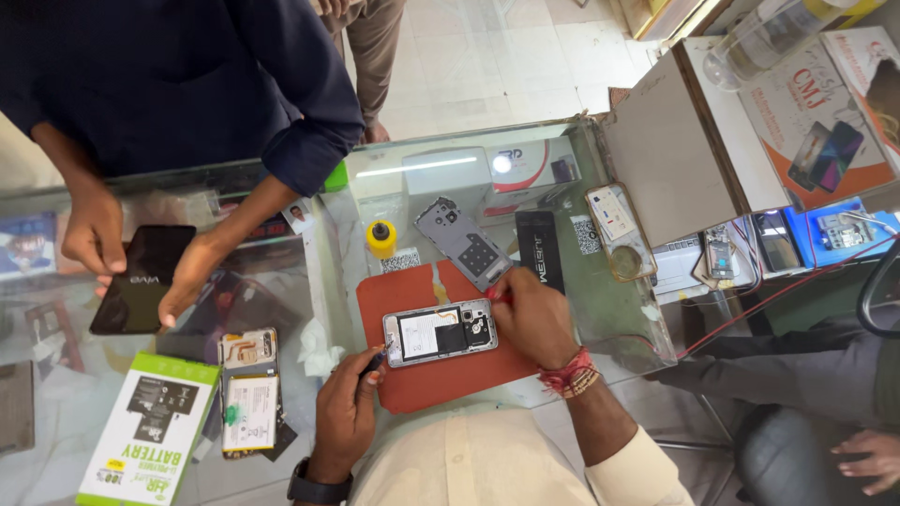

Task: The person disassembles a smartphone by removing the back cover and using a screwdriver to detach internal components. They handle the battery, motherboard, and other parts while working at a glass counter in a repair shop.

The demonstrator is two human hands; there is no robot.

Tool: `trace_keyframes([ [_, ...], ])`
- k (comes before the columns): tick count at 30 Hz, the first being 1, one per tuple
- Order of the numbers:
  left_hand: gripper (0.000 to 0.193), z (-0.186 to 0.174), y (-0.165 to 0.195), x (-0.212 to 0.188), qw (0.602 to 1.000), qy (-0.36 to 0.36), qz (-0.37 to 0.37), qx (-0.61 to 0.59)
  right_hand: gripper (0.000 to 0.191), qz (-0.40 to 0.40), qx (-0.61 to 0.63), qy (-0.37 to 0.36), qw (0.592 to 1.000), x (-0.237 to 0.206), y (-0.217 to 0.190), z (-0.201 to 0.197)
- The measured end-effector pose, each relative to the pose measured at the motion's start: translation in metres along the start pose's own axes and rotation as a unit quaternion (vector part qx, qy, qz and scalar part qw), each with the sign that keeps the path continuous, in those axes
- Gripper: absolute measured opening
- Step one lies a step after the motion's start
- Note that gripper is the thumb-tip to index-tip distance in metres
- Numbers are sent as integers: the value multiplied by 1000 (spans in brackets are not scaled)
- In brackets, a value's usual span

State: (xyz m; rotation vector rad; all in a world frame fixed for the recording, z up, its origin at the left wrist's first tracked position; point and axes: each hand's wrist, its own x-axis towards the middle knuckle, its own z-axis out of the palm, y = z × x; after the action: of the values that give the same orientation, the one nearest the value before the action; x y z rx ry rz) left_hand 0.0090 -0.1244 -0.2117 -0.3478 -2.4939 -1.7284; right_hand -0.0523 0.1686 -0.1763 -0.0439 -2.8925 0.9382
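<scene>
Both hands (441, 375) pinch thin tools at the opened grey phone (440, 332) on the red mat (450, 375); one slip could gouge its battery.

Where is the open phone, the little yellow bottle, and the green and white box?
Open phone (439, 332), head view, on its white battery.
Yellow bottle (381, 241), head view, on its yellow body.
Green and white box (150, 429), head view, on its white top face.

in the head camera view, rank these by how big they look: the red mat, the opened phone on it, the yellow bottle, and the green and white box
1. red mat
2. green and white box, nearer the camera edge, so unsure
3. opened phone
4. yellow bottle
</scene>
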Motion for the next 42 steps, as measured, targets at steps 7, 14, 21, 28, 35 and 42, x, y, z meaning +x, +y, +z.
trace_keyframes([
  [7,27,4,-2,-1,1000,-1,-16,5,14,-70,-92,-23,993,-11,14,-9],
  [14,25,9,4,-6,1000,22,-15,8,8,-62,-99,22,993,-18,26,-20],
  [21,20,9,11,-4,998,53,-8,12,20,14,-102,87,991,-21,43,-26],
  [28,18,6,23,4,998,56,17,23,33,-10,-177,71,982,-21,53,-43],
  [35,18,3,29,9,998,32,32,44,34,15,-183,124,975,-26,67,-49],
  [42,20,13,48,17,994,11,-81,-74,29,-30,-71,129,989,-29,48,-20],
])
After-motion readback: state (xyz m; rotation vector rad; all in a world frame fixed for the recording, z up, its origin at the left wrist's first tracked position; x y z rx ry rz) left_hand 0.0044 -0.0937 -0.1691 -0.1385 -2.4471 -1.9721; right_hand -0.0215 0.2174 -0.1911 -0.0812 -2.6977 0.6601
